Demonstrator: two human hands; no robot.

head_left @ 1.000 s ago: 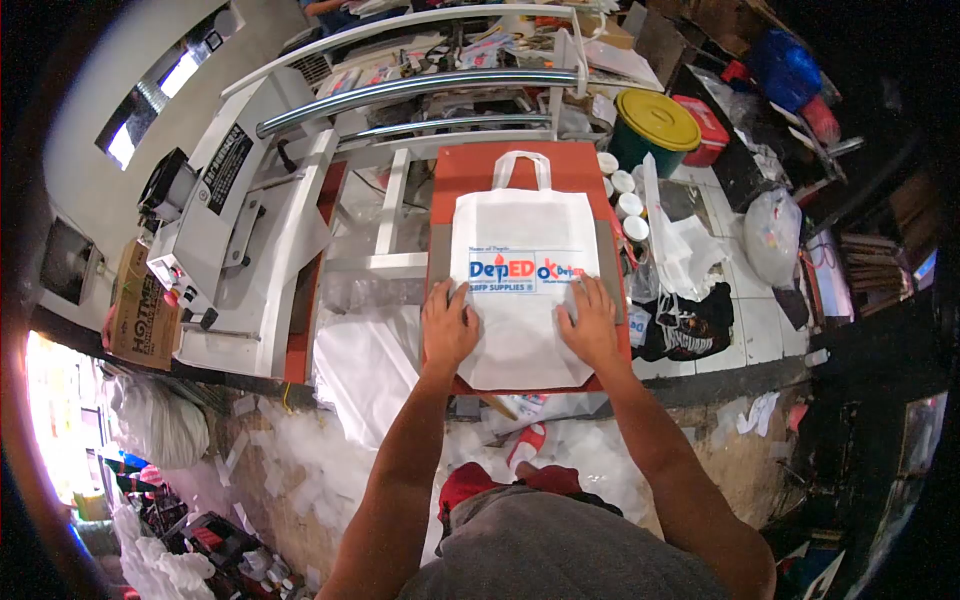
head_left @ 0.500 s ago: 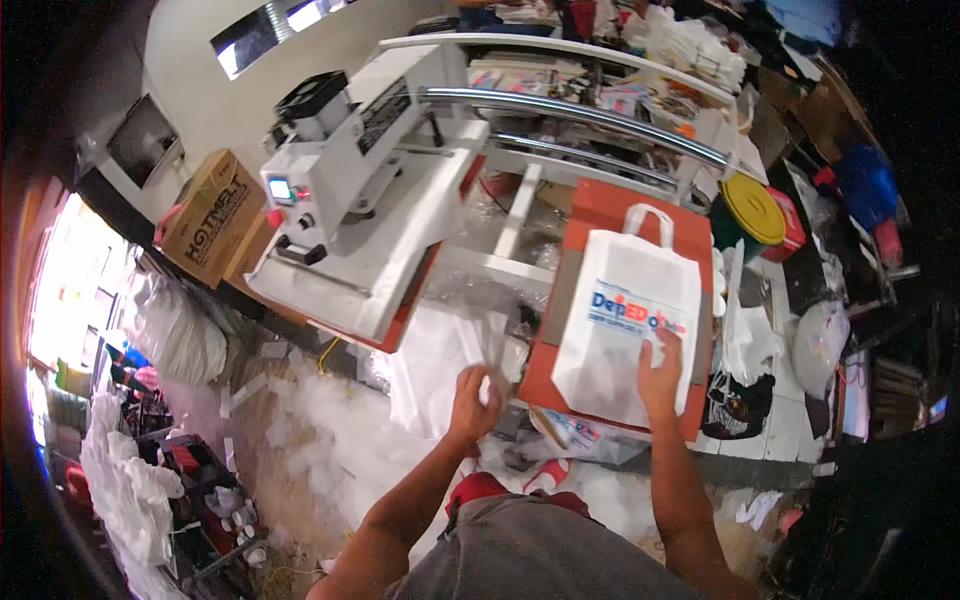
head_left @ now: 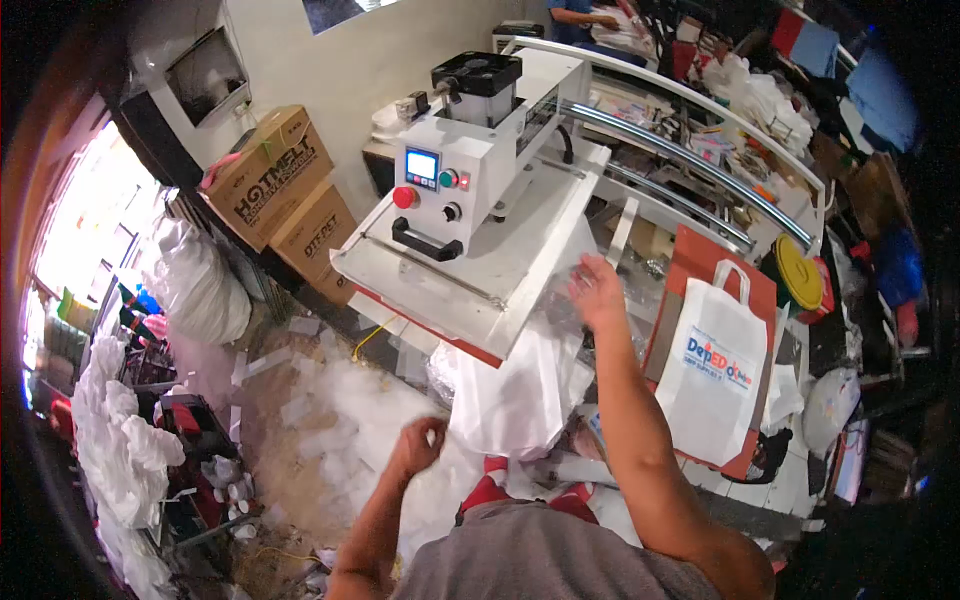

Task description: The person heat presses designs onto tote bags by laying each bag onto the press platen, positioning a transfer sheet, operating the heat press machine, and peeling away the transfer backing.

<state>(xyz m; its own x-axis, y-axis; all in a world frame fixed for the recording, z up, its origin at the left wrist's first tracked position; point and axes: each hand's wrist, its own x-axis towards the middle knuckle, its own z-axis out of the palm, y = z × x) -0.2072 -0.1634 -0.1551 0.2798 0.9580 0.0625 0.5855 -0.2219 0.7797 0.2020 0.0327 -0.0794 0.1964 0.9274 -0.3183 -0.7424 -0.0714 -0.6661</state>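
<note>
A white bag with red and blue print (head_left: pixel 716 370) lies flat on the red-edged platen (head_left: pixel 676 285) at the right. My right hand (head_left: pixel 600 290) hangs between that bag and the heat press (head_left: pixel 460 190), its fingers apart and slightly blurred, holding nothing visible. Lower left of it, my left hand (head_left: pixel 417 445) is in the air with curled fingers and nothing seen in them. Close by, several white bags (head_left: pixel 510 400) are heaped below the press's front right corner. The press head, with a lit display, a red button and a black handle, sits over the left platen.
Cardboard boxes (head_left: pixel 270 180) stand left of the press. Metal rails (head_left: pixel 690 165) run behind the platens. A green bucket with a yellow lid (head_left: pixel 797 272) is at the right. Part of another person (head_left: pixel 580 20) shows at the back. White material (head_left: pixel 380 400) covers the floor.
The view has swung left toward the press. Both my hands have come off the printed bag; the right has moved left toward the press, the left is farther out, over the floor.
</note>
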